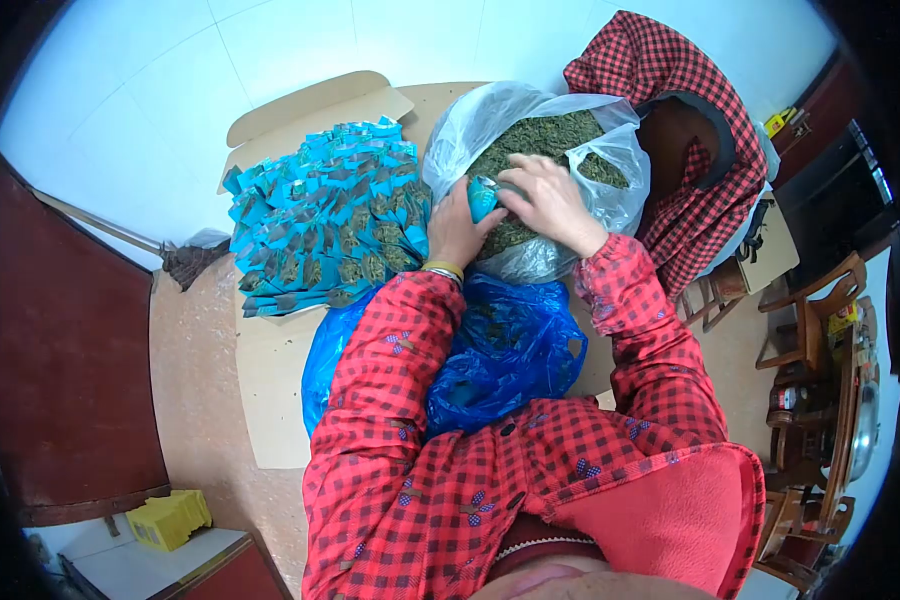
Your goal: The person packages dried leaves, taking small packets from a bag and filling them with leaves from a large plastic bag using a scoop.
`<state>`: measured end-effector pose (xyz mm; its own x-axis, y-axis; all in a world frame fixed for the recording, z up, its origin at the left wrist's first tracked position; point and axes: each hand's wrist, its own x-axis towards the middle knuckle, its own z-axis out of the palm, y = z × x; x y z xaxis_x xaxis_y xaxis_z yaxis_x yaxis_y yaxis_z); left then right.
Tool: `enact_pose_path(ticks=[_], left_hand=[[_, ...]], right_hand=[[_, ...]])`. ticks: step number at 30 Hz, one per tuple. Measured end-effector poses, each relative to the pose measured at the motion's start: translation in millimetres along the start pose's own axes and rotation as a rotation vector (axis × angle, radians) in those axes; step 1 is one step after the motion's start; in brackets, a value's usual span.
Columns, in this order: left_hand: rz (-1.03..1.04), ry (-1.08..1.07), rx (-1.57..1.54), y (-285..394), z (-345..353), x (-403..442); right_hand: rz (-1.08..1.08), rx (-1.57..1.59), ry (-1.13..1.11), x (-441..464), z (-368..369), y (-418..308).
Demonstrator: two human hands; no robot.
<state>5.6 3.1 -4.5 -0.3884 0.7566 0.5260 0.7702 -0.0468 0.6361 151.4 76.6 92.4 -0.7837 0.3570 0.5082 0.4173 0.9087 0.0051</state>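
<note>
My left hand (457, 222) is wrapped round a small blue packet (482, 197), held upright at the near left edge of the clear plastic bag (625, 205). Dark green dried leaves (545, 136) fill that bag. My right hand (547, 198) is at the packet's right side, its thumb and fingers close around the top; what is between its fingertips is too small to tell. Left of my hands, many similar blue packets (330, 215) stand packed in rows in an open cardboard box (320, 105), with leaves showing in the nearer ones.
A crumpled blue plastic bag (505, 350) lies between my forearms. Red checked cloth (690, 70) surrounds a dark opening at the right. Wooden chairs (815, 320) and a table stand farther right. Yellow packages (170, 518) sit on a cabinet at the lower left.
</note>
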Motion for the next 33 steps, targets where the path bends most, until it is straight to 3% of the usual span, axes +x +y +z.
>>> enact_pose_path(ticks=[4,6,7,11,14,15,17,20,23,27,30,31,33], left_hand=[[-0.068,-0.1,-0.06,-4.2,-1.5,-0.4],[-0.062,-0.118,-0.07,-3.4,-2.9,0.2],[-0.065,-0.109,-0.065,-3.0,-3.1,0.9],[0.022,-0.008,-0.025,-1.3,-0.3,0.3],[-0.023,-0.297,0.192,6.7,-8.5,2.2],[-0.024,-0.301,0.19,4.1,-4.2,-1.2],[0.105,-0.083,0.171,-4.9,4.7,-6.7],[0.048,-0.262,0.223,3.8,-5.8,-3.6],[0.174,-0.264,0.099,-11.8,5.1,-3.0],[0.159,-0.248,0.111,-8.5,4.2,-6.2],[0.254,-0.241,0.2,-27.2,28.8,-7.5],[0.265,-0.174,0.236,-31.1,33.8,-7.0],[0.269,-0.102,0.274,-36.2,37.4,-7.3]], right_hand=[[0.14,0.249,-0.104,2.6,25.7,-9.7],[0.252,0.384,-0.348,7.0,31.8,-4.2],[0.242,0.386,-0.347,11.3,22.2,-7.9],[0.225,0.094,-0.05,22.1,-43.1,-20.3],[0.156,0.119,0.112,33.2,-66.5,-32.1],[0.16,0.118,0.109,35.2,-61.6,-35.4],[0.044,0.102,0.178,42.8,-43.7,-38.7],[0.03,0.184,0.159,54.1,-5.7,-44.0],[0.042,0.269,0.129,62.3,27.3,-49.8],[0.09,0.392,0.086,65.5,70.4,-47.9],[0.108,0.385,-0.174,60.0,82.6,-57.9],[0.11,0.382,-0.171,57.9,80.2,-58.8],[0.002,0.499,0.12,53.7,76.3,-63.0]])
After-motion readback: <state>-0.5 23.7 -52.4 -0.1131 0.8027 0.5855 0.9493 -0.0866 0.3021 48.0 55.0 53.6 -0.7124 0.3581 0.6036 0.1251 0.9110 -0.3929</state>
